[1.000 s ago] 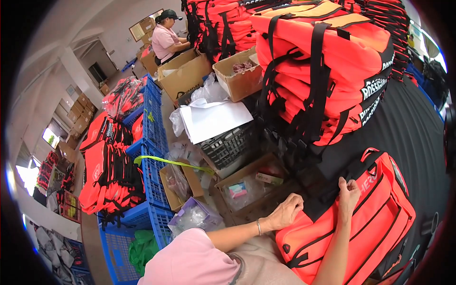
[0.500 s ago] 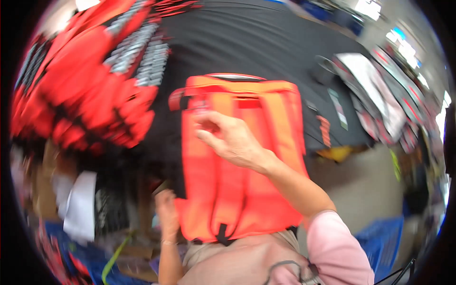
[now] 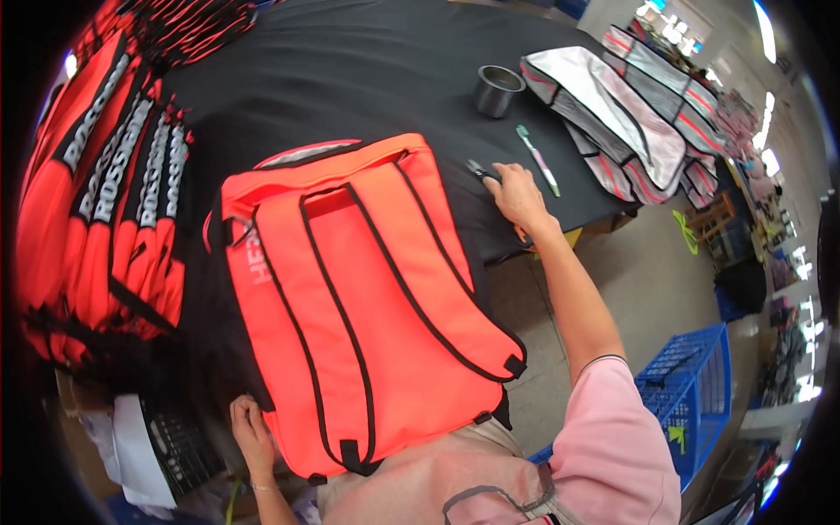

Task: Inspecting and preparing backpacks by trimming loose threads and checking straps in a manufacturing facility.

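Watching through the head camera, I find the orange-red backpack across the middle of the frame, lying with its strap side up. Its upper part rests on the black table cover, and its lower end comes down against the wearer's apron.

At the lower left, the left hand sits at the backpack's lower corner, fingers bent. From here I can't tell whether they pinch the fabric or only rest beside it. Right of centre, the right hand lies over a small cutting tool, whose metal tip pokes out ahead of the thumb and whose orange end shows below the palm. The curled fingers cover the rest, so I can't say whether they have closed on it.

I'd judge the backpack light for its bulk and soft, with slightly firmer padding in the left strap and the right strap. The cloth looks grippy enough and hardly fragile, but the body would probably sag if lifted by one corner. I would take both straps together near the top, or hold opposite side seams; the loose lower panel seems the poorest place. The tool looks stiff, slim and light, best held behind its pointed end.

Beyond the right hand lie a green-tipped brush, a dark cup and grey-white fabric pieces. Red bags stand stacked at the left.
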Available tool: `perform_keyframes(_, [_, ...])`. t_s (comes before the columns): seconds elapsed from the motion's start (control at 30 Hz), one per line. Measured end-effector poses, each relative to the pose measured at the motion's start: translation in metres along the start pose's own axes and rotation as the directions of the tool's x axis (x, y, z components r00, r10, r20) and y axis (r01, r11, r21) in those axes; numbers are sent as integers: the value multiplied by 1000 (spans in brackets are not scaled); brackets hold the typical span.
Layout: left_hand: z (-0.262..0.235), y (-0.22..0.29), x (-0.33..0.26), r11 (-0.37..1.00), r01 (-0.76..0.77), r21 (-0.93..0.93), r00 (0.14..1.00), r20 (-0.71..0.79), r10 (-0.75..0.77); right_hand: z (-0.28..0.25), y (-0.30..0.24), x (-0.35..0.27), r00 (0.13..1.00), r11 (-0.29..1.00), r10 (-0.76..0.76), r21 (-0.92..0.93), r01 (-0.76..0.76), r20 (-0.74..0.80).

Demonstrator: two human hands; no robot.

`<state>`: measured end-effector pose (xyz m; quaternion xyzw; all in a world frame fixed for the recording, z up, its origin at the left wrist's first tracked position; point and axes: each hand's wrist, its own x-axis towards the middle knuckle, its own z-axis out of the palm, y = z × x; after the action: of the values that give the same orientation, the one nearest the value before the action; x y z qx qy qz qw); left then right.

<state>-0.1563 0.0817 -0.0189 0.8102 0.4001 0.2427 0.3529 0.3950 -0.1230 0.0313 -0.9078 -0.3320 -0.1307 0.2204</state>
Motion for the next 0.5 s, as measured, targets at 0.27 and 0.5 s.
perform_keyframes(0.27, [16,4,-2,1000,3,0,992,-125,-3,26,-5,-8,998,985,-55,-165,59,25])
perform_keyframes(0.5, [36,-5,-15,977,-2,-214,951,-303,-64,-8,-25,3,943,583,108,749,-316,314])
